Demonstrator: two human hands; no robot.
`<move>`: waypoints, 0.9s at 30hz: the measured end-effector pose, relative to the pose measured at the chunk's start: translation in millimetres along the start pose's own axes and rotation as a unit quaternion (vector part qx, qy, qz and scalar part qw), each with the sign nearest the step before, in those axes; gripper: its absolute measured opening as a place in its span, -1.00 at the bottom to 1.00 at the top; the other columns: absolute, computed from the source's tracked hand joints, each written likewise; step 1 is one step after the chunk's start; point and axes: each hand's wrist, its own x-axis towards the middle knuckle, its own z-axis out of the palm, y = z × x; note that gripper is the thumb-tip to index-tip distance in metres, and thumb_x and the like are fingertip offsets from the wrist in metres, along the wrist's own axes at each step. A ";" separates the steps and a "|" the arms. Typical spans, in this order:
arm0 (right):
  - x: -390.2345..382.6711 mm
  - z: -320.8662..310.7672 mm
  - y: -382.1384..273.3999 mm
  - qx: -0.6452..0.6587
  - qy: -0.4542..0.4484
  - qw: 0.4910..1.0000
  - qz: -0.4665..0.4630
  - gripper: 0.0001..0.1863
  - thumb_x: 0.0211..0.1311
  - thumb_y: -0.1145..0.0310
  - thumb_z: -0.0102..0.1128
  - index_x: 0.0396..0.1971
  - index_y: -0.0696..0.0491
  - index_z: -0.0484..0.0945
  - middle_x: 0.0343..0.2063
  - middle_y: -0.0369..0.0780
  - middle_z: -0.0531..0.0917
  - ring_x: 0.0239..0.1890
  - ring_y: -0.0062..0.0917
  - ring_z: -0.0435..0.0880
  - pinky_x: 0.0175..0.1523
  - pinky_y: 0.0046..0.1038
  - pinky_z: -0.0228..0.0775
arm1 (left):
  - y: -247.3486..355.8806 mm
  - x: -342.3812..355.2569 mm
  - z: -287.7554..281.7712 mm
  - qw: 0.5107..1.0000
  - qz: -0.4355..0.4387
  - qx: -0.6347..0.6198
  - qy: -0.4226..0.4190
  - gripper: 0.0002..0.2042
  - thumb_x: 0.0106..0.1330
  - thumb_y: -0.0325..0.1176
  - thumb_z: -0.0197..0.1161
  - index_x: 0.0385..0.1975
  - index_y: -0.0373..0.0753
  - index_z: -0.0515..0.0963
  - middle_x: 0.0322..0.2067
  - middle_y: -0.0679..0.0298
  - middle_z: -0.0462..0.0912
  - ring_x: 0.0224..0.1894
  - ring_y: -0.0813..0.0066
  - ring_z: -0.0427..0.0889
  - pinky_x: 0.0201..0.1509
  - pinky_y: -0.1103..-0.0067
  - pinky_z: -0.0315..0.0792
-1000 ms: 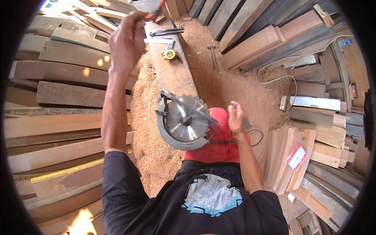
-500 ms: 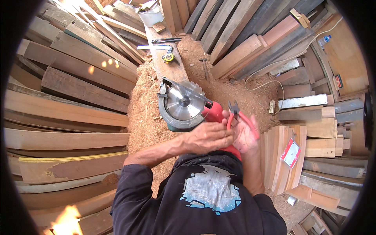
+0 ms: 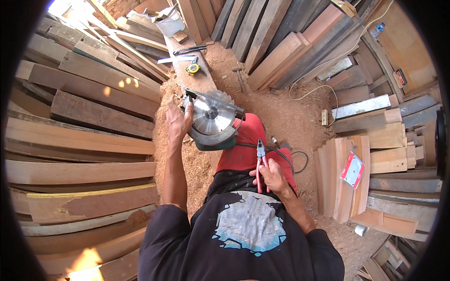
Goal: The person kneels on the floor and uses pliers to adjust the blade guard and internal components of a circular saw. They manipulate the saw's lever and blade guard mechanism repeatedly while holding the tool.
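Note:
A circular saw (image 3: 206, 122) rests with its toothed round blade facing up, between my red-trousered knees and the end of a plank. My left hand (image 3: 178, 121) is at the saw's left edge, thumb and fingers closed on the corner of its base plate. In my right hand (image 3: 273, 178) is a pair of red-handled pliers (image 3: 260, 158), held over my lap with the metal jaws pointing away from me. A dark cord (image 3: 291, 160) loops by my right knee, beside the pliers.
On the plank (image 3: 201, 80) lie a yellow tape measure (image 3: 192, 69), a square (image 3: 177, 59) and dark pincers-like tools (image 3: 190, 50). A white bucket (image 3: 171, 24) stands beyond. A hammer (image 3: 240, 80) lies in sawdust. Stacked timber (image 3: 84, 167) lines both sides; a power strip (image 3: 324, 117) lies right.
My hands were together over the pliers; now they are apart. My left hand has moved left and forward onto the saw. The pliers, in my right hand, have come nearer my lap.

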 end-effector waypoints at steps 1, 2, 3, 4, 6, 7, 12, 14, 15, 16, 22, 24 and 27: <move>-3.3 3.2 -4.6 -0.007 0.005 1.000 -0.005 -0.67 0.49 0.24 0.03 -0.05 0.23 0.31 -0.32 0.02 0.72 -0.48 -0.50 0.75 -0.45 -0.47 0.64 | -6.7 6.1 11.3 1.000 0.001 -0.002 -0.019 -0.17 0.37 0.03 0.27 0.44 -0.39 0.09 0.20 -0.35 0.44 0.26 -0.24 0.44 0.37 0.09 0.30; -4.9 6.5 -8.8 -0.014 0.010 1.000 -0.011 -0.68 0.48 0.25 0.04 -0.07 0.22 0.32 -0.34 0.01 0.72 -0.48 -0.50 0.75 -0.44 -0.47 0.64 | -15.4 13.4 25.6 0.999 0.004 -0.003 -0.037 -0.15 0.37 0.06 0.26 0.46 -0.39 0.07 0.19 -0.36 0.43 0.26 -0.26 0.44 0.37 0.09 0.30; -5.5 7.8 -9.6 -0.018 0.017 1.000 -0.015 -0.69 0.48 0.25 0.05 -0.08 0.22 0.33 -0.36 0.00 0.73 -0.48 -0.50 0.75 -0.42 -0.47 0.65 | -11.9 14.6 30.7 0.998 0.008 -0.004 -0.059 -0.12 0.37 0.10 0.25 0.47 -0.40 0.05 0.19 -0.37 0.43 0.26 -0.28 0.44 0.37 0.08 0.30; -4.2 5.6 -10.0 -0.009 0.001 1.000 -0.018 -0.78 0.46 0.33 0.09 -0.14 0.18 0.37 -0.24 0.02 0.71 -0.36 -0.49 0.77 -0.24 -0.43 0.70 | -8.5 12.3 37.1 0.999 0.011 -0.003 -0.034 -0.11 0.34 0.12 0.27 0.47 -0.37 0.08 0.19 -0.37 0.43 0.22 -0.29 0.47 0.34 0.10 0.34; -2.4 0.3 2.7 0.129 -0.043 0.990 -0.040 -0.84 0.43 0.40 0.10 -0.15 0.17 0.40 -0.10 0.06 0.67 -0.25 -0.47 0.77 -0.12 -0.39 0.71 | 10.9 13.5 28.6 0.997 0.009 0.012 -0.071 -0.12 0.32 0.13 0.29 0.48 -0.31 0.12 0.20 -0.37 0.42 0.18 -0.29 0.51 0.31 0.12 0.38; -3.2 -2.8 8.4 0.197 -0.065 0.977 -0.050 -0.87 0.42 0.43 0.10 -0.16 0.16 0.41 -0.02 0.08 0.65 -0.19 -0.46 0.77 -0.05 -0.37 0.71 | 15.8 13.8 27.8 0.996 0.006 0.020 -0.090 -0.12 0.31 0.13 0.29 0.49 -0.27 0.13 0.20 -0.37 0.42 0.17 -0.28 0.52 0.29 0.13 0.40; -10.8 -2.1 -6.0 0.335 -0.171 0.926 0.033 -0.55 0.20 0.68 0.02 0.14 0.23 0.40 0.22 0.08 0.47 0.21 -0.20 0.62 0.24 -0.14 0.59 | 1.7 30.7 29.1 0.996 0.052 -0.008 -0.074 -0.18 0.27 0.16 0.34 0.43 -0.23 0.32 0.05 -0.30 0.59 0.16 -0.20 0.56 0.27 0.18 0.43; -13.6 0.5 -12.4 0.343 -0.202 0.915 0.060 -0.47 0.20 0.66 0.04 0.23 0.24 0.33 0.23 0.06 0.47 0.22 -0.19 0.61 0.24 -0.13 0.58 | -0.6 39.5 31.3 0.994 0.074 0.010 -0.082 -0.18 0.27 0.16 0.34 0.42 -0.25 0.33 0.09 -0.25 0.59 0.19 -0.17 0.55 0.29 0.19 0.41; -14.0 1.9 -15.9 0.346 -0.218 0.910 0.073 -0.42 0.20 0.65 0.05 0.28 0.25 0.30 0.23 0.05 0.47 0.22 -0.18 0.61 0.24 -0.13 0.58 | -1.1 43.4 31.3 0.993 0.086 0.019 -0.085 -0.18 0.27 0.15 0.34 0.41 -0.26 0.33 0.11 -0.23 0.59 0.20 -0.15 0.55 0.30 0.20 0.41; -12.1 1.8 -15.2 0.343 -0.234 0.907 0.078 -0.35 0.20 0.62 0.08 0.34 0.26 0.23 0.23 0.01 0.47 0.26 -0.16 0.58 0.24 -0.13 0.58 | -2.8 46.8 29.8 0.991 0.083 0.000 -0.102 -0.21 0.28 0.14 0.34 0.40 -0.25 0.35 0.18 -0.15 0.57 0.24 -0.08 0.54 0.33 0.22 0.39; 0.4 3.2 -21.2 0.314 -0.290 0.900 0.089 -0.32 0.22 0.55 0.11 0.37 0.28 0.23 0.24 0.02 0.47 0.29 -0.12 0.55 0.25 -0.13 0.56 | 7.2 49.3 23.8 0.991 0.082 0.022 -0.108 -0.33 0.37 0.02 0.27 0.38 -0.26 0.38 0.17 -0.19 0.58 0.24 -0.13 0.54 0.34 0.22 0.39; 4.1 5.6 -19.6 0.314 -0.301 0.896 0.090 -0.34 0.23 0.55 0.10 0.37 0.29 0.24 0.27 0.09 0.46 0.30 -0.01 0.53 0.28 -0.07 0.53 | -1.1 53.5 28.6 0.991 0.099 0.010 -0.093 -0.36 0.39 -0.02 0.24 0.38 -0.25 0.38 0.15 -0.20 0.59 0.23 -0.14 0.54 0.34 0.22 0.39; 7.8 9.5 -20.4 0.329 -0.319 0.884 0.092 -0.33 0.25 0.53 0.12 0.38 0.27 0.23 0.29 0.10 0.45 0.31 -0.02 0.52 0.28 -0.07 0.52 | -1.9 56.4 29.8 0.991 0.095 0.016 -0.094 -0.40 0.41 -0.06 0.21 0.38 -0.23 0.38 0.14 -0.20 0.59 0.23 -0.15 0.54 0.33 0.22 0.39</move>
